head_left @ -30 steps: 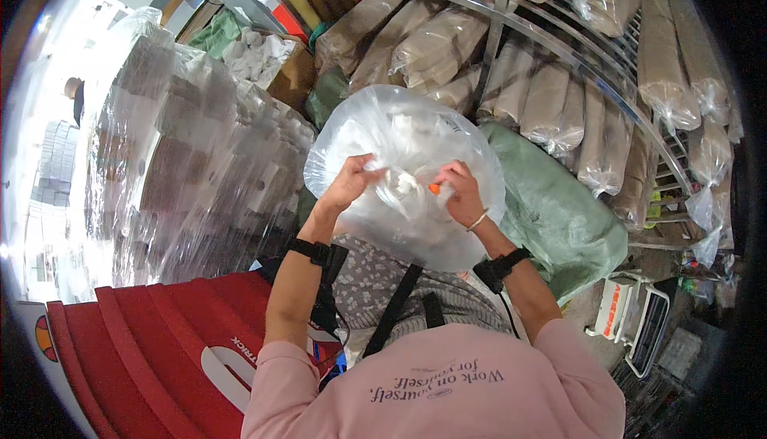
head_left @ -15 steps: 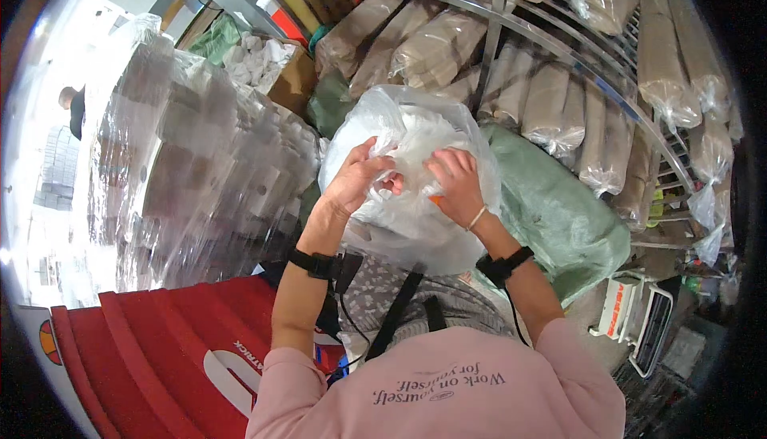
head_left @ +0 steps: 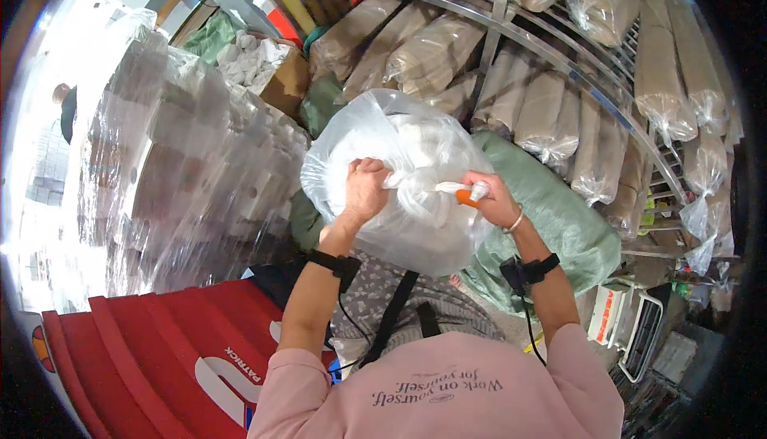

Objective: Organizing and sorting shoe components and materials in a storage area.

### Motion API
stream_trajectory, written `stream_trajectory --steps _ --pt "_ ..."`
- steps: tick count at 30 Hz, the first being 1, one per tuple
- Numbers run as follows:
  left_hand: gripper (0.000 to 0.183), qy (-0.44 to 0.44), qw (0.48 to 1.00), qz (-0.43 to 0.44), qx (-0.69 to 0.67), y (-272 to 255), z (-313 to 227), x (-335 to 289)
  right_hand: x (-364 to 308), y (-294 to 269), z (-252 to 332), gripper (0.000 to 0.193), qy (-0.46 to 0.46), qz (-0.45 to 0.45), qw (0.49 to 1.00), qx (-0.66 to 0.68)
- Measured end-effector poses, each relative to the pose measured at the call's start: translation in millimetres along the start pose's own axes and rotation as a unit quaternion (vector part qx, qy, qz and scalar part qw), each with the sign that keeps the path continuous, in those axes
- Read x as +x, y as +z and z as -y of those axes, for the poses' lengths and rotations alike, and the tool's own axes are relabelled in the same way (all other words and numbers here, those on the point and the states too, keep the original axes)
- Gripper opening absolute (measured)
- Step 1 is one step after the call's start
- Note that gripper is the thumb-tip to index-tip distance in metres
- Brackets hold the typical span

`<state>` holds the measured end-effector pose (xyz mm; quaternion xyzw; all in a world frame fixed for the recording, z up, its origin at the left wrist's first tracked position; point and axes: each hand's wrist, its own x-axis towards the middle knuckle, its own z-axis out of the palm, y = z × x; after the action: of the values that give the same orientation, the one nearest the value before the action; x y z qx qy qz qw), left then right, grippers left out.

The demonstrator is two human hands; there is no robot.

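A big translucent plastic bag, stuffed with something white, stands in front of me. Its gathered mouth is twisted into a knot at the top. On the left side of the knot my left hand is closed round one twisted end. To the right, my right hand grips the other end and draws it out sideways. A small orange piece shows at the right fingers; its kind cannot be made out. What fills the bag is blurred by the plastic.
Film-wrapped stacked boxes rise on the left, above a red ridged surface. A green sack lies right of the bag. Metal racks hold plastic-wrapped brown bundles. A white frame-like item stands lower right.
My hands have moved apart, the right one outward to the right. The loose gathered plastic between them is now a tight knot with both ends pulled sideways.
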<state>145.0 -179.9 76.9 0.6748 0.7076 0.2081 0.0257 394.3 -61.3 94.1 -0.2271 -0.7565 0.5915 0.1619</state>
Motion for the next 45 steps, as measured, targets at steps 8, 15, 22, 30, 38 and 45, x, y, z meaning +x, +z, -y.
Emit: stream_trajectory --steps 8,15,22,30,38,45 --pt "0.024 -0.035 0.997 0.055 -0.051 -15.8 3.7 5.0 -33.6 -44.5 38.4 0.038 -0.123 -0.254 0.947 -0.152" --pt "0.023 -0.108 0.988 0.083 -0.07 -19.8 -13.8 16.2 -33.8 14.7 69.3 0.039 -0.177 -0.17 0.933 -0.262" --pt "0.024 -0.132 0.98 -0.018 -0.151 -15.5 36.2 -11.3 -1.7 -31.2 -7.0 0.011 0.043 -0.226 0.957 0.178" --pt "0.017 -0.109 0.986 0.04 -0.116 -22.8 16.1 -1.9 -17.6 -74.5 -21.7 0.012 0.013 -0.188 0.972 0.141" --pt "0.027 0.005 0.999 0.02 0.046 -41.1 -18.1 1.4 -53.5 -86.2 -118.1 0.029 0.018 -0.432 0.901 0.036" --pt "0.023 0.1 0.989 -0.001 0.107 -37.9 -27.4 7.1 13.7 59.0 -41.8 0.02 -0.225 -0.187 0.892 -0.346"
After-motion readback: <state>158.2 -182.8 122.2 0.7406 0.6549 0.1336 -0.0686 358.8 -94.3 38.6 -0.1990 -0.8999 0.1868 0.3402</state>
